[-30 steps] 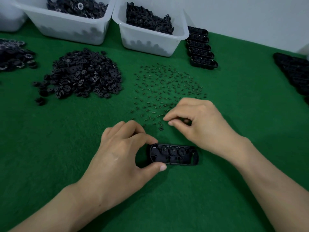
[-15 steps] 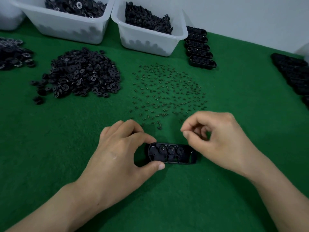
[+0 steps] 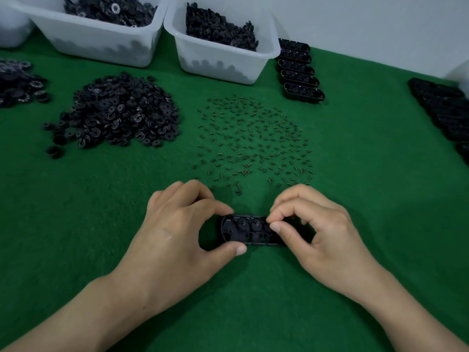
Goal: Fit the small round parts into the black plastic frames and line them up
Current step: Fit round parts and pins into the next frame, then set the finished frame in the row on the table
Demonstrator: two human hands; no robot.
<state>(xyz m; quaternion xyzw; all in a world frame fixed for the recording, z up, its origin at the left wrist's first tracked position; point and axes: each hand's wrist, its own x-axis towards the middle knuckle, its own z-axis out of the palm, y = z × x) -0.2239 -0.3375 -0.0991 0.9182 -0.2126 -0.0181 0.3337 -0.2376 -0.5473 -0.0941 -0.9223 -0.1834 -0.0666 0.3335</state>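
A black plastic frame (image 3: 250,231) lies flat on the green felt near the table's front, with round parts seated in its pockets. My left hand (image 3: 177,232) grips its left end between thumb and forefinger. My right hand (image 3: 317,229) hovers over the frame's right end, thumb and forefinger pinched together on something too small to make out, and it hides that end. Just beyond the hands, small springs (image 3: 253,146) are scattered over the felt. A heap of black round parts (image 3: 116,115) sits at the left.
Two white bins (image 3: 101,50) (image 3: 223,59) of black parts stand at the back. A row of frames (image 3: 300,72) lies beside the right bin, and more frames (image 3: 444,110) line the right edge. Another pile of round parts (image 3: 17,82) lies far left.
My right hand has come back from the scattered springs to the frame's right end, fingers pinched. My left hand has kept its hold on the frame's left end.
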